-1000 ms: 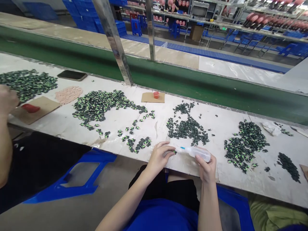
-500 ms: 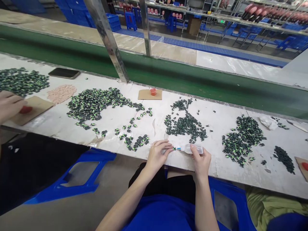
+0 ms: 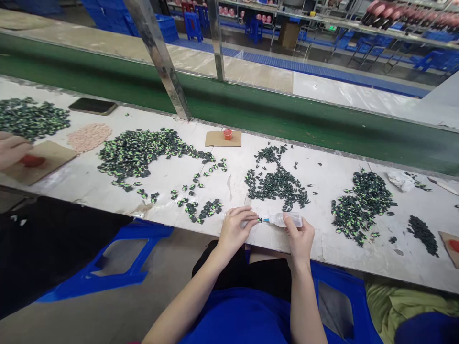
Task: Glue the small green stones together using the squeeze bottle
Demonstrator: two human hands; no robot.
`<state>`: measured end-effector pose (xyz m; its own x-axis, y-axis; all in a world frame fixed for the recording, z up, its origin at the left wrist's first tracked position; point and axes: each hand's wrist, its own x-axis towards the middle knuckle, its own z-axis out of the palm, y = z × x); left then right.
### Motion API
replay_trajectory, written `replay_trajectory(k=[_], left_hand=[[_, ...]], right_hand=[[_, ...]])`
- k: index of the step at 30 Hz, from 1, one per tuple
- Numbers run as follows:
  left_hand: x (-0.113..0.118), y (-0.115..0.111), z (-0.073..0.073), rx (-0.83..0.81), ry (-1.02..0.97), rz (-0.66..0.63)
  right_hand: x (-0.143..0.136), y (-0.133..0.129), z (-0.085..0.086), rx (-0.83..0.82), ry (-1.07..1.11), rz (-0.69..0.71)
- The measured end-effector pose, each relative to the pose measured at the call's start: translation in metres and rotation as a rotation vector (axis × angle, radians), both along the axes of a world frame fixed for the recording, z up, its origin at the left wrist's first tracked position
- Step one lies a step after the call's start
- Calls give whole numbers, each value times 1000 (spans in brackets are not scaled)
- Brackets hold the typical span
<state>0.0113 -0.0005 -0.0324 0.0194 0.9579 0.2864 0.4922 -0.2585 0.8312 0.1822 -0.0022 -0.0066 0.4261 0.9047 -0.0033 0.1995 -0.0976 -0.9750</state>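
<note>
Between thumb and fingers, my left hand (image 3: 236, 227) pinches a small dark green piece (image 3: 260, 220) near the table's front edge. My right hand (image 3: 300, 234) is wrapped round a clear squeeze bottle (image 3: 287, 220), which lies almost level. Its thin blue tip points left at the piece, touching or very close; I cannot tell which. Just beyond both hands lies a pile of small dark green pieces (image 3: 278, 186). To the left of my left hand are loose dark pieces with bright green marks (image 3: 204, 210), trailing from a larger heap (image 3: 139, 150).
A red cup (image 3: 227, 134) stands on a piece of cardboard (image 3: 213, 139). More dark piles (image 3: 366, 200) lie to the right. At left are pale pink pieces (image 3: 89, 137), a phone (image 3: 92, 106) and another person's hand (image 3: 12, 150). A metal post (image 3: 161, 62) rises behind the table.
My hands keep almost the same pose, with the bottle tip at the small piece. The other person's hand at left has shifted slightly left; the view has tilted a little.
</note>
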Motion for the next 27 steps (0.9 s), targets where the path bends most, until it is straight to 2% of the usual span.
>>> replay_trajectory(k=[15,27], left_hand=[[1,0,-1,16,-13,13],[0,1,-2,18,-5,10]], right_hand=[[0,0,-1,20,-14,-19],[-1,0,3,29,-2,33]])
